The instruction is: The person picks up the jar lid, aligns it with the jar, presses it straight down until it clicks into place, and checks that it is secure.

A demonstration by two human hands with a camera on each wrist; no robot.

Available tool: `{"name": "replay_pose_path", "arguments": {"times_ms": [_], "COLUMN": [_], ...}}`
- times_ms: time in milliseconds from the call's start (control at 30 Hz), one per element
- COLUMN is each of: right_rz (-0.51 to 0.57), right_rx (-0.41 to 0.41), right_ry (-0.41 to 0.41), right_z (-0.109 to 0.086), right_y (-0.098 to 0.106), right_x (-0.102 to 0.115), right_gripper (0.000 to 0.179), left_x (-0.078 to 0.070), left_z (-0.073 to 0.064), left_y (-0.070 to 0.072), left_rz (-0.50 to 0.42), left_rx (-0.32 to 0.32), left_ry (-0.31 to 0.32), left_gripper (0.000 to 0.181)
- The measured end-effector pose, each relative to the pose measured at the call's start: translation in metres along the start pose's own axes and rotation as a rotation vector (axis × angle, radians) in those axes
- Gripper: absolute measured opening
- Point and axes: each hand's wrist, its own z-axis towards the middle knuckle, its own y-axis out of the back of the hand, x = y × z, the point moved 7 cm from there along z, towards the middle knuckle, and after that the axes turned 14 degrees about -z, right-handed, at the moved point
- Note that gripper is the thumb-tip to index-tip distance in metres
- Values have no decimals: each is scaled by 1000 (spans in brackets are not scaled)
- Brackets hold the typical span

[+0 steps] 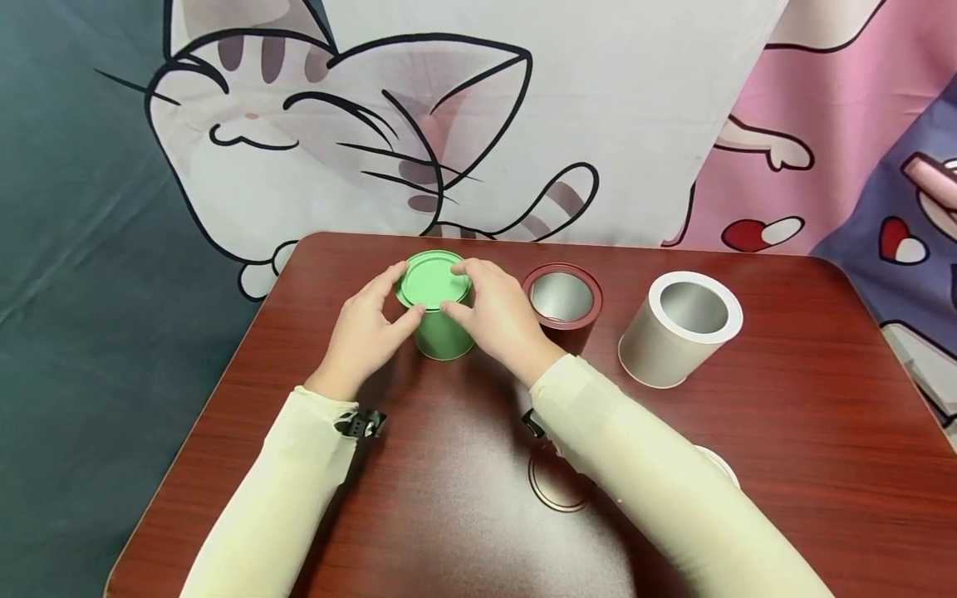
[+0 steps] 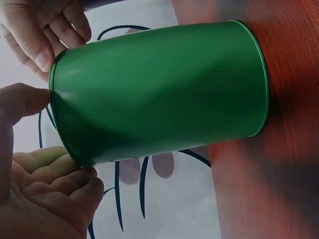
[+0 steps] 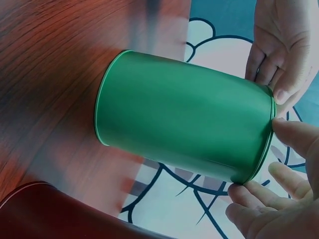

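A green can (image 1: 444,339) stands upright on the table toward the back left, its lighter green lid (image 1: 430,282) lying on top. My left hand (image 1: 362,332) is at the lid's left side, thumb at the near rim and fingers around the edge. My right hand (image 1: 499,320) holds the lid's right side the same way, the two thumbs close together at the front. In the left wrist view, the green can (image 2: 159,89) has fingertips right at its upper rim; the right wrist view shows the green can (image 3: 184,117) with its base on the tabletop.
Just right of my right hand is an open dark red can (image 1: 576,336), partly behind it. Farther right stands an open silver-white can (image 1: 658,353). A dark red round lid (image 1: 557,505) lies nearer me, and a white lid (image 1: 721,461) is mostly hidden by my right sleeve.
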Motion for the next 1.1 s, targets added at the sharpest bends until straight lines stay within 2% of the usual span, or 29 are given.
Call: {"name": "replay_pose_path", "arguments": {"times_ms": [200, 1100], "right_rz": [4, -57], "right_rx": [9, 15], "right_ry": [-6, -8], "right_z": [0, 3], "right_y": [-1, -3], "right_x": [-1, 2], "right_gripper": [50, 46], "left_x": [2, 4], "left_z": [0, -1], "left_y": [-1, 0], "left_rz": [-12, -11], "left_rx": [-9, -51], "left_ry": [13, -2], "left_gripper": [63, 60]}}
